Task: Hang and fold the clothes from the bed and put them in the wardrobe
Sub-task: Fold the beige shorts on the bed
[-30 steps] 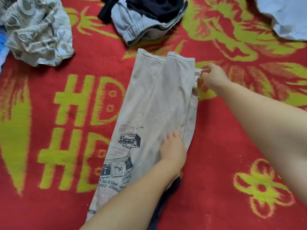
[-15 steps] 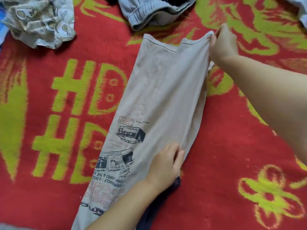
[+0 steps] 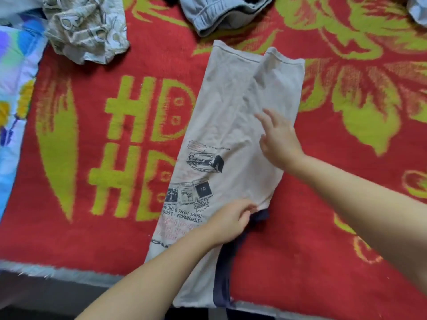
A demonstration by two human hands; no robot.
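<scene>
Now the beige T-shirt (image 3: pixel 233 125) lies folded into a long strip down the middle of the red and yellow blanket (image 3: pixel 323 215), its hem toward the far edge and its printed end running down to the near edge, where the cloth hangs just over. The left hand (image 3: pixel 230 224) sits on the strip near its right side, fingers curled and pinching the fabric right beside the dark navy trim (image 3: pixel 233 257) that shows along the shirt's near right border. The right hand (image 3: pixel 278 139) is spread flat over the upper half of the strip, fingers straight and relaxed, gripping nothing; whether it presses the cloth or floats just above it is hard to say. Up at the far edge, a crumpled patterned garment (image 3: pixel 87 28) lies toward the far left corner, and a grey garment (image 3: pixel 221 15) is bunched just beyond the shirt's hem. A pale floral sheet (image 3: pixel 13 93) shows along the left edge.
</scene>
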